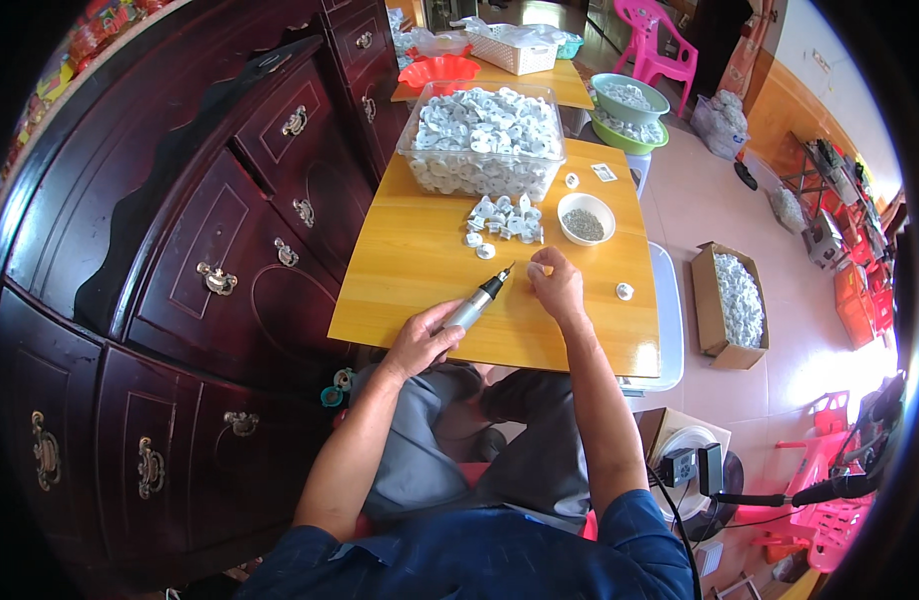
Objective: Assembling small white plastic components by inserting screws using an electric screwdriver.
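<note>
- My left hand [421,343], at frame centre, is wrapped around a driver [479,296], tip pointing up-right.
- My right hand [557,283] is bent at the wrist, fingers pinched narrow; I cannot tell on what.
- Above them: loose parts [504,222], bowl [586,218], tub [483,138].

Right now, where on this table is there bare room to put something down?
The left part of the wooden table is bare, between the clear tub of white parts and the left hand. It is crowded around the loose white pieces and small white bowl.
</note>
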`<control>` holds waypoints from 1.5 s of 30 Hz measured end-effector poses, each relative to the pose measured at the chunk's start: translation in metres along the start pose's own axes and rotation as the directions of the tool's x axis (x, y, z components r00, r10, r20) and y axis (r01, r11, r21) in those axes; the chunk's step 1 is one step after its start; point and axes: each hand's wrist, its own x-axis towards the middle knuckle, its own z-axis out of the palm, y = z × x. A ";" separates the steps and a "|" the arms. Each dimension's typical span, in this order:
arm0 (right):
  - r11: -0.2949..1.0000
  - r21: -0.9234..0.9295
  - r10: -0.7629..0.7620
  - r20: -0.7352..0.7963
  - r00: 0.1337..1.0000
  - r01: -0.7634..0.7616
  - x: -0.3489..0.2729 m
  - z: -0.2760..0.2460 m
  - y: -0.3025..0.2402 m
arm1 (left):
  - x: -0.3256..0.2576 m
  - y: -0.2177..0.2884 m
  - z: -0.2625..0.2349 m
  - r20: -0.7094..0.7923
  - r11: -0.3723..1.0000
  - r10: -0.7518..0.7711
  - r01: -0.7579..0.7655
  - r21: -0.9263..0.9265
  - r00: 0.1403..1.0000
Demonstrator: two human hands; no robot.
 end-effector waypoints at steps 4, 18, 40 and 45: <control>0.860 -0.369 -0.447 -0.208 0.870 0.353 -0.006 0.003 -0.001 | -0.002 0.002 0.000 -0.003 1.000 0.008 -0.008 -0.001 1.000; 0.541 0.751 0.222 0.308 0.925 -0.379 -0.010 0.018 -0.018 | -0.002 0.000 -0.001 0.028 1.000 0.025 -0.025 -0.012 0.999; 0.752 0.607 0.088 0.294 0.952 -0.257 0.005 -0.005 -0.019 | -0.004 0.000 -0.001 0.044 1.000 -0.005 0.006 -0.010 0.999; 0.739 0.616 0.092 0.311 0.946 -0.274 0.006 -0.002 -0.015 | -0.004 0.002 -0.002 0.043 1.000 -0.008 0.009 -0.022 0.999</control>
